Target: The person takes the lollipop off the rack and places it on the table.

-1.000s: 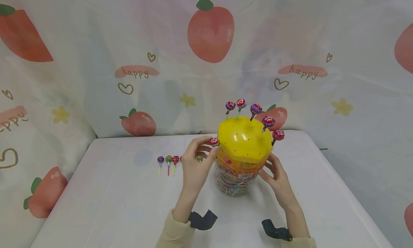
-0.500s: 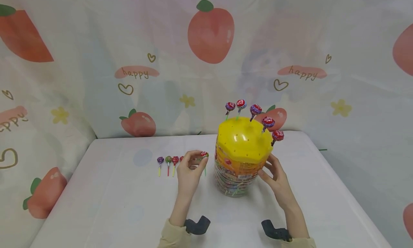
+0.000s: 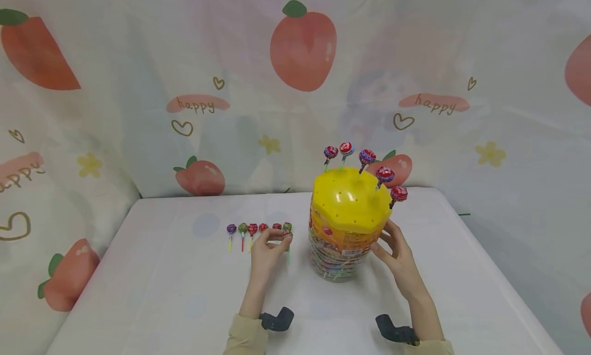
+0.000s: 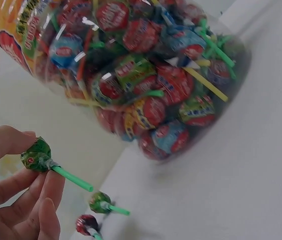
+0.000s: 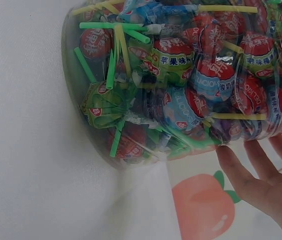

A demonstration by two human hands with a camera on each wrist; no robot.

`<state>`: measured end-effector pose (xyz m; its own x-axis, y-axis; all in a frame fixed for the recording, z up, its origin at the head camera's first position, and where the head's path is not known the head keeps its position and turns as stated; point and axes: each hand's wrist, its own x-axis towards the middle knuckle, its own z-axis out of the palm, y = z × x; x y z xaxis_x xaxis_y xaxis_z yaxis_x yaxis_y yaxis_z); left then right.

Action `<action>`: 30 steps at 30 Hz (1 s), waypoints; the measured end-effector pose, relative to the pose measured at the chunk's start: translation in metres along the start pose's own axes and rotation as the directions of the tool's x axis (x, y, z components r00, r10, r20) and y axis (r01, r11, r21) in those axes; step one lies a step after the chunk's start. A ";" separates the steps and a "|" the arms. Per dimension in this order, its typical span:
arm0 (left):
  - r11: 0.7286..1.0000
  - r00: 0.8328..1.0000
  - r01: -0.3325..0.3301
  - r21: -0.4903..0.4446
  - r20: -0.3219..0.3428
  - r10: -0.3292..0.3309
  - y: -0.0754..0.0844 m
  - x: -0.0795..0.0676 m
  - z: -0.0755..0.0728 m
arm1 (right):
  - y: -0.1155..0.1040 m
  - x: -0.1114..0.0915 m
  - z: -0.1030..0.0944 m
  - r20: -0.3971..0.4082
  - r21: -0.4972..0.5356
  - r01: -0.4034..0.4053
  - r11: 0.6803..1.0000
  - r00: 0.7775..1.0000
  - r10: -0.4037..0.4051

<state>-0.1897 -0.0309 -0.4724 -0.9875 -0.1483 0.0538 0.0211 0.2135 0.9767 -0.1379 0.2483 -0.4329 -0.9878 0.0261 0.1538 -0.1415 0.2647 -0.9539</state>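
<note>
On the white table point(image 3: 184, 293), from the left, a row of lollipops lies with sticks toward the person: a purple lollipop point(image 3: 231, 229), a green lollipop point(image 3: 242, 228), three red lollipops point(image 3: 252, 229) and, at the right end, a second green one. The left hand point(image 3: 265, 252) partly covers the sticks at this end. It pinches the held lollipop point(image 4: 37, 155) by its green-wrapped head, between thumb and fingers; the green stick points down in the head view, and whether its tip touches the table cannot be told. This lollipop is near the row's right end, left of the jar and apart from it. The clear jar point(image 3: 339, 260), full of wrapped lollipops, stands on the table with an orange label and a yellow lid point(image 3: 348, 198) pierced by small holes. Five upright lollipops point(image 3: 367, 156) stand along the lid's back and right edge, heads up. Farthest right, the right hand point(image 3: 398, 260) rests its spread, relaxed fingers against the jar's side. Behind, a pale backdrop point(image 3: 240, 52) bears printed fruit, flowers and the word "happy".
</note>
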 end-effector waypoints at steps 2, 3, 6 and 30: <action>1.000 1.000 0.007 0.018 0.004 -0.007 -0.006 0.001 0.001 | 0.000 0.000 0.000 0.000 0.002 0.001 1.000 1.000 -0.001; 1.000 1.000 0.009 0.023 0.006 -0.009 -0.009 0.001 0.002 | 0.000 0.000 0.000 0.001 0.003 0.002 1.000 1.000 -0.002; 0.999 1.000 0.025 0.037 0.004 -0.025 -0.017 0.002 0.003 | 0.000 0.000 0.001 0.001 0.008 0.001 1.000 1.000 -0.001; 0.902 0.999 -0.049 0.430 0.010 0.049 -0.035 0.004 0.012 | -0.001 0.000 0.001 -0.001 0.010 0.009 1.000 1.000 -0.009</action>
<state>-0.1967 -0.0274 -0.5089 -0.9867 -0.1280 0.0998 0.0000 0.6148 0.7887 -0.1377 0.2474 -0.4317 -0.9863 0.0247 0.1629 -0.1513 0.2555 -0.9549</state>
